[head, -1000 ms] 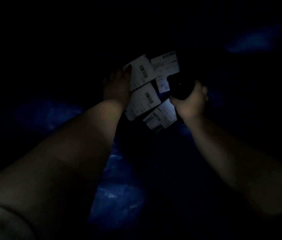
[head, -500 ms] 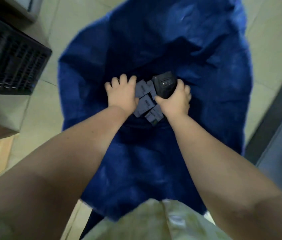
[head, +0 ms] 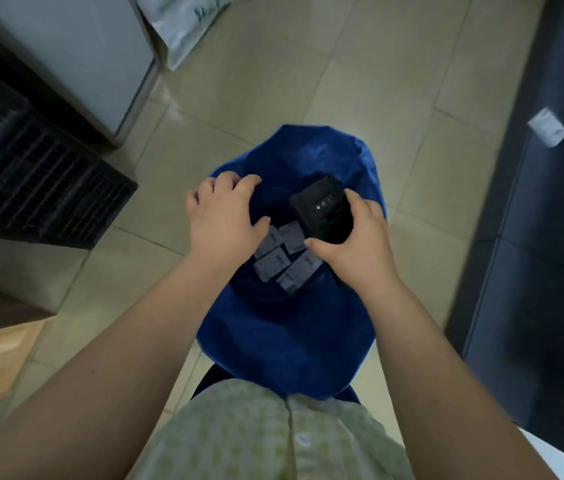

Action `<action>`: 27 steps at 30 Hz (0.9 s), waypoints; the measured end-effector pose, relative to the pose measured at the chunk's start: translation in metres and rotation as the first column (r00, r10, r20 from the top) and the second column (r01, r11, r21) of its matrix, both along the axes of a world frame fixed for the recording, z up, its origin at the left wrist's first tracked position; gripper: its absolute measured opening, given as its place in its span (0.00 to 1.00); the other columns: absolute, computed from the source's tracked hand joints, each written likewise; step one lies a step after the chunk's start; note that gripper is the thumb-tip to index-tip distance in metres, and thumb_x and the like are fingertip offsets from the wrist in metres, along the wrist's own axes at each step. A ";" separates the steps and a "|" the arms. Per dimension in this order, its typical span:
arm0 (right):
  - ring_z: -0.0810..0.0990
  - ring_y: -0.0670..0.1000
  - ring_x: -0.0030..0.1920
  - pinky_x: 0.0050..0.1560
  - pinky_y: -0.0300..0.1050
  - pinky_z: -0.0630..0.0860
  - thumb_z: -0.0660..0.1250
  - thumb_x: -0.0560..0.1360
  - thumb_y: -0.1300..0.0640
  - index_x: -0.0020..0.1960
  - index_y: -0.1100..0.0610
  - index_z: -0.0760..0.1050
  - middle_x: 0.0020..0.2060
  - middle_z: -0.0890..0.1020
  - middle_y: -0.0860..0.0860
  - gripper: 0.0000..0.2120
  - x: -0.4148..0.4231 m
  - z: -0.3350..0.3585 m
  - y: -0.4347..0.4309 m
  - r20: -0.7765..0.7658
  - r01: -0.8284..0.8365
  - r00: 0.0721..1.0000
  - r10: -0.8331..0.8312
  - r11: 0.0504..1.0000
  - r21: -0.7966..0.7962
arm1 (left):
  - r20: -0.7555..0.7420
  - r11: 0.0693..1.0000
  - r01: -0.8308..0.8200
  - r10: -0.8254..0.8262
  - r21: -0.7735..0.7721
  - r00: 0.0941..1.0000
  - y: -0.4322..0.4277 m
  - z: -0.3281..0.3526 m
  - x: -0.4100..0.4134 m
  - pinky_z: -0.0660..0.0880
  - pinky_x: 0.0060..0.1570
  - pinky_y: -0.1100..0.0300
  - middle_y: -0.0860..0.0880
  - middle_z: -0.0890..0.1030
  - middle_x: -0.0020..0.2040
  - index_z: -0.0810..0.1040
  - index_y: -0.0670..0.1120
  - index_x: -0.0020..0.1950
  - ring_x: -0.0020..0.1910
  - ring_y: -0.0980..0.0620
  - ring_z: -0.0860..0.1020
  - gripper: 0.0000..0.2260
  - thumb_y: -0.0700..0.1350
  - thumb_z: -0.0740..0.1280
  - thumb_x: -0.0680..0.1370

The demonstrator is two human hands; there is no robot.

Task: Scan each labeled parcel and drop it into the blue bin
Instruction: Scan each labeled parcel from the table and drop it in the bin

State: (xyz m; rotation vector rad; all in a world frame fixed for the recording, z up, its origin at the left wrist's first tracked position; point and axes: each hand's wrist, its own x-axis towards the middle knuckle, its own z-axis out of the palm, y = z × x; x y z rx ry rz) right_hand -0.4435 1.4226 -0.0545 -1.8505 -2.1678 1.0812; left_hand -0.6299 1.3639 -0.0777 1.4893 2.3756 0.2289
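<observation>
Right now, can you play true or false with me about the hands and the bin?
1. The right hand holds a black scanner. True.
2. Labeled parcels lie inside the blue bin. True.
3. The left hand is holding a parcel. False: it holds nothing and is above the bin's rim with its fingers loosely curled.
4. The blue bin stands on a table. False: it stands on the tiled floor.
</observation>
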 end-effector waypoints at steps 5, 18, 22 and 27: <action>0.65 0.53 0.71 0.71 0.52 0.66 0.79 0.66 0.47 0.78 0.52 0.60 0.70 0.67 0.51 0.46 -0.003 0.061 0.000 -0.028 -0.003 1.000 0.005 0.998 0.070 | -0.003 0.995 -0.011 0.012 0.099 1.000 -0.002 0.063 -0.005 0.61 0.64 0.45 0.48 0.72 0.68 0.71 0.55 0.72 0.67 0.43 0.67 0.26 0.56 0.70 0.75; 0.66 0.53 0.65 0.65 0.53 0.69 0.77 0.67 0.50 0.71 0.49 0.67 0.62 0.70 0.49 0.35 0.010 0.172 -0.011 -0.099 -0.416 0.886 0.453 0.871 0.260 | -0.204 0.879 -0.408 0.459 0.247 0.865 -0.075 0.178 0.048 0.61 0.65 0.46 0.49 0.72 0.67 0.66 0.54 0.73 0.67 0.44 0.67 0.29 0.56 0.69 0.74; 0.68 0.53 0.62 0.61 0.50 0.70 0.77 0.66 0.49 0.67 0.48 0.68 0.58 0.70 0.47 0.32 0.025 0.195 -0.031 -0.075 -0.597 0.756 0.650 0.732 0.328 | -0.168 0.726 -0.606 0.675 0.324 0.719 -0.129 0.196 0.091 0.61 0.65 0.45 0.49 0.73 0.67 0.69 0.54 0.72 0.66 0.43 0.68 0.29 0.56 0.71 0.73; 0.67 0.53 0.64 0.65 0.55 0.70 0.74 0.67 0.48 0.74 0.48 0.63 0.63 0.69 0.47 0.39 0.034 0.199 -0.088 -0.052 -0.769 0.539 0.841 0.516 0.377 | -0.127 0.489 -0.816 0.871 0.307 0.474 -0.217 0.205 0.143 0.64 0.66 0.44 0.49 0.72 0.68 0.68 0.56 0.73 0.68 0.43 0.67 0.29 0.58 0.70 0.73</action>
